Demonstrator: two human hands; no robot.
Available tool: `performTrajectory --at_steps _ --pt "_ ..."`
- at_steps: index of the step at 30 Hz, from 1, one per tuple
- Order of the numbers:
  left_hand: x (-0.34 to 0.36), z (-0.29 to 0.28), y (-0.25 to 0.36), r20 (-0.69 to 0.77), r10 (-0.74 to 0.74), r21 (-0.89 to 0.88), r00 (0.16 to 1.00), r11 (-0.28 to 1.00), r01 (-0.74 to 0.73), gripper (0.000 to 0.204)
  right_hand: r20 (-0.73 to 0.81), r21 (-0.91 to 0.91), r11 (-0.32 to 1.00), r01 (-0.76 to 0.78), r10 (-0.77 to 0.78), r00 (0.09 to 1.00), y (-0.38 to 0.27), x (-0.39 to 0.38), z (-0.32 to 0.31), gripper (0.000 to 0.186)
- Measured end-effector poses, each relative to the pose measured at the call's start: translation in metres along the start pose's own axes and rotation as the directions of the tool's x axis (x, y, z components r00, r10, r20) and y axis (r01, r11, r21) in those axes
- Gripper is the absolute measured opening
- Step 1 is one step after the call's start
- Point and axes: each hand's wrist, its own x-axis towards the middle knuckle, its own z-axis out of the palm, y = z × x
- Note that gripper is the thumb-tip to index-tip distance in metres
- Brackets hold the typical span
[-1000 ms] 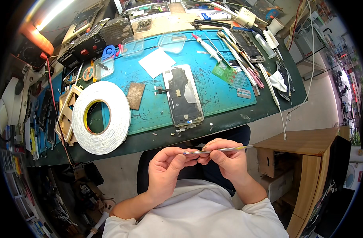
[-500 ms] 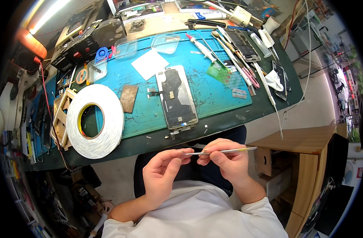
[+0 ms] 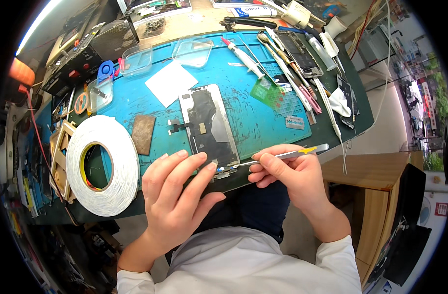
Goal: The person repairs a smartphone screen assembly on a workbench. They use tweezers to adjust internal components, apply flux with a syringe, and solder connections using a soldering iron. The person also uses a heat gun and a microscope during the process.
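Observation:
In my right hand (image 3: 292, 181) a thin metal tool (image 3: 280, 156) with a yellow mark is pinched, its tip at the lower end of a phone screen assembly (image 3: 209, 137); contact is unclear. That assembly lies back side up, a flex cable sticking out leftward, on the blue mat (image 3: 263, 130). My left hand (image 3: 177, 196) is open, fingers apart and curved, just below and left of the assembly's lower end, holding nothing visible. A brown square pad (image 3: 143, 134) and a white card (image 3: 170, 83) lie nearby.
A large tape roll (image 3: 79, 196) sits at left. Clear plastic boxes (image 3: 192, 49), a black power unit (image 3: 70, 73) and a work lamp are behind. Pens, brushes, syringes, a razor blade (image 3: 294, 122) and phone parts (image 3: 297, 51) crowd the right. A wooden cabinet (image 3: 361, 176) stands right.
My left hand has released the tool and risen forward toward the screen assembly. My right hand has moved up with the tool, bringing its tip to the assembly's lower end.

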Motion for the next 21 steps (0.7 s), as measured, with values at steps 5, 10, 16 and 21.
performTrajectory --at_steps 5,10,16,21 --pt "-0.0029 0.0037 0.0027 0.098 0.003 0.045 0.995 0.999 -0.008 0.047 -0.034 0.017 1.000 -0.024 0.025 0.999 0.0030 -0.0066 0.0048 0.024" --pt "-0.0021 0.0050 0.0034 0.128 0.000 0.068 0.992 0.998 -0.009 0.047 -0.050 0.027 1.000 -0.013 0.015 0.999 0.0052 -0.0081 0.0059 0.023" --pt "-0.0014 0.0041 0.0031 0.153 0.005 0.080 0.988 0.997 -0.017 0.047 -0.051 0.016 1.000 -0.008 0.009 0.999 0.0048 -0.0074 0.0076 0.023" --pt "-0.0024 0.0042 0.0030 0.158 0.008 0.080 0.987 0.997 -0.020 0.047 -0.044 0.018 1.000 0.007 -0.006 0.999 0.0060 -0.0072 0.0071 0.023"
